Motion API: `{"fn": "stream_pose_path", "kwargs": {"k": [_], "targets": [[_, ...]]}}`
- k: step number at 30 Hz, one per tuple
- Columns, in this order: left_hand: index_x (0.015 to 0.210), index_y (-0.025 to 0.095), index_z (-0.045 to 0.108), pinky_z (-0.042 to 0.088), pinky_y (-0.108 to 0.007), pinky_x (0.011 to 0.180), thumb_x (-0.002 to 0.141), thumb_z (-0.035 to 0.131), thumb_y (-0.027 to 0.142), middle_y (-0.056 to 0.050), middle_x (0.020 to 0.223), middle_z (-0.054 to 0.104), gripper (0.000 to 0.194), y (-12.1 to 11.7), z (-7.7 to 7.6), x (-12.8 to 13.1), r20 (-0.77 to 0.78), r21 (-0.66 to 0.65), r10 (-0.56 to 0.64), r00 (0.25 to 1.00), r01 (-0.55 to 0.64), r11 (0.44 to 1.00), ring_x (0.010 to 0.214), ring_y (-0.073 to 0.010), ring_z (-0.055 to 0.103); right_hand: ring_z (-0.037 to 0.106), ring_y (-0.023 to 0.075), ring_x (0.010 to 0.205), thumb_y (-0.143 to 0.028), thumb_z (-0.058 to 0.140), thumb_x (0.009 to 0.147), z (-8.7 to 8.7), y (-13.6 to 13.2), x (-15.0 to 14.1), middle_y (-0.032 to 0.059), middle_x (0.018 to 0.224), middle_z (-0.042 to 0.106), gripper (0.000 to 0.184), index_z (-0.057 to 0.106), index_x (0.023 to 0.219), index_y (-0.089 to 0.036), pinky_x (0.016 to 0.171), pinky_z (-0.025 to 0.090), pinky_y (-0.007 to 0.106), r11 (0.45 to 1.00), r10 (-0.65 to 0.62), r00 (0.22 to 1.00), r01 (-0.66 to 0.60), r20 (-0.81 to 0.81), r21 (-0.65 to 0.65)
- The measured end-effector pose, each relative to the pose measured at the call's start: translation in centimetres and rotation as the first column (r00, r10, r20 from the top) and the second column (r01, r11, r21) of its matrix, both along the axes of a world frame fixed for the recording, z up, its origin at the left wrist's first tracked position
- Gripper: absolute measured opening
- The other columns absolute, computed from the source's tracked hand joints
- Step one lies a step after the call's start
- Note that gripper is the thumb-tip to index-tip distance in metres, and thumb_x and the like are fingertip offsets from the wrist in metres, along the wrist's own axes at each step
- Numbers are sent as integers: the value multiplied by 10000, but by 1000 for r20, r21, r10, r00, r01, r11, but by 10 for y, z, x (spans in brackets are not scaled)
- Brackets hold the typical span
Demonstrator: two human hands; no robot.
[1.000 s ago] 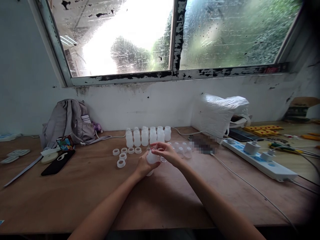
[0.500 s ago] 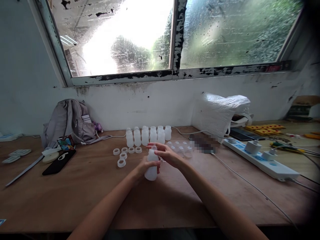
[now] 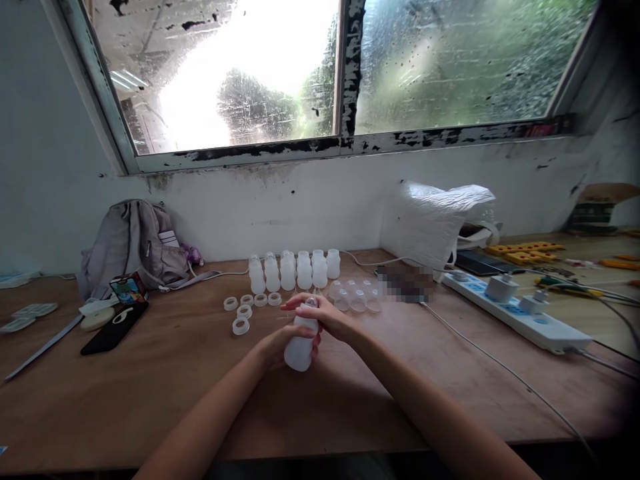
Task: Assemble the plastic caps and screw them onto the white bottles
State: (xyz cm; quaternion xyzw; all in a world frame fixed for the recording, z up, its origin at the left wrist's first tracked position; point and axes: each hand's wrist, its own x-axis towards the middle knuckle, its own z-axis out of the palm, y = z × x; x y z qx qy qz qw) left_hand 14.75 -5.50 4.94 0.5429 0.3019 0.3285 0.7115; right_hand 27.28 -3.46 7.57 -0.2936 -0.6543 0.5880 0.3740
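Observation:
A frosted white baby bottle (image 3: 299,353) is held upright, slightly tilted, just above the table in front of me. My left hand (image 3: 280,343) wraps around its body, thumb across the front. At the bottle's mouth, my right hand (image 3: 325,315) closes its fingers on a clear teat (image 3: 311,302); its lower edge is hidden by the fingers. Behind my hands stands a row of similar bottles (image 3: 287,273), the left ones topped with clear teats. Several white screw rings (image 3: 241,326) lie to the left. Clear dome-shaped pieces (image 3: 357,297) sit to the right.
A grey backpack (image 3: 135,247) leans on the wall at left, near a black phone (image 3: 113,330). On the right are a white power strip (image 3: 515,313) with cables, a silvery bag (image 3: 425,223) and yellow trays (image 3: 525,252). The table's front edge runs close to me.
Both hands and the bottle have come slightly lower and nearer to me. My right fingers have shifted over the bottle's top. The view has turned a little.

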Motion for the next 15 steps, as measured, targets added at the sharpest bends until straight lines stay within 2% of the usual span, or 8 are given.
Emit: {"fn": "stream_pose_path", "kwargs": {"k": [2, 3, 5, 7, 10, 13, 15], "targets": [[714, 131, 513, 420, -262, 466, 626, 482, 239, 4, 549, 503, 143, -3, 2, -1, 39, -61, -74, 997, 76, 995, 460, -116, 517, 582, 184, 764, -352, 607, 623, 2, -3, 1, 62, 932, 627, 305, 588, 872, -177, 561, 446, 255, 997, 75, 997, -75, -13, -28], [727, 128, 510, 422, -258, 458, 614, 499, 229, 5, 549, 508, 152, -4, 2, 0, 42, -43, -53, 998, 55, 998, 455, -117, 520, 583, 186, 760, -339, 608, 621, 2, -3, 1, 60, 877, 637, 263, 587, 820, -168, 568, 446, 258, 998, 63, 998, -64, -31, -26], [737, 122, 502, 419, -246, 432, 576, 558, 197, 13, 532, 515, 186, -2, 1, 3, 8, 64, 63, 998, -63, 996, 427, -115, 514, 582, 188, 750, -305, 610, 616, -2, 0, 0, 43, 726, 638, 174, 565, 690, -155, 608, 445, 271, 1000, -23, 996, 23, -87, 2], [691, 118, 498, 415, -242, 415, 541, 601, 180, 23, 495, 506, 192, 2, -3, 9, -58, 206, 218, 974, -202, 958, 400, -110, 499, 580, 189, 752, -270, 616, 606, -7, 3, -2, 24, 634, 619, 142, 542, 637, -154, 647, 437, 281, 995, -87, 986, 93, -145, 31], [662, 118, 525, 427, -247, 447, 526, 625, 179, 5, 524, 536, 180, 8, -9, 14, -158, 418, 421, 893, -325, 848, 467, -134, 531, 576, 177, 731, -262, 625, 599, -11, 5, -5, 25, 690, 624, 139, 551, 648, -156, 643, 424, 273, 991, -106, 984, 117, -145, 71], [811, 135, 567, 450, -268, 575, 538, 657, 236, -33, 713, 606, 305, 11, -15, 14, -205, 624, 596, 776, -366, 691, 671, -181, 577, 566, 161, 714, -298, 628, 607, -6, 5, -4, 25, 767, 622, 185, 584, 727, -164, 627, 413, 257, 982, -121, 991, 128, -59, 142], [888, 155, 552, 443, -277, 653, 553, 667, 315, -41, 822, 610, 388, 14, -18, 11, -187, 709, 676, 713, -378, 595, 762, -188, 570, 559, 164, 758, -349, 581, 659, -2, 10, 1, 27, 807, 618, 227, 596, 800, -173, 655, 409, 260, 962, -164, 986, 164, -18, 218]]}}
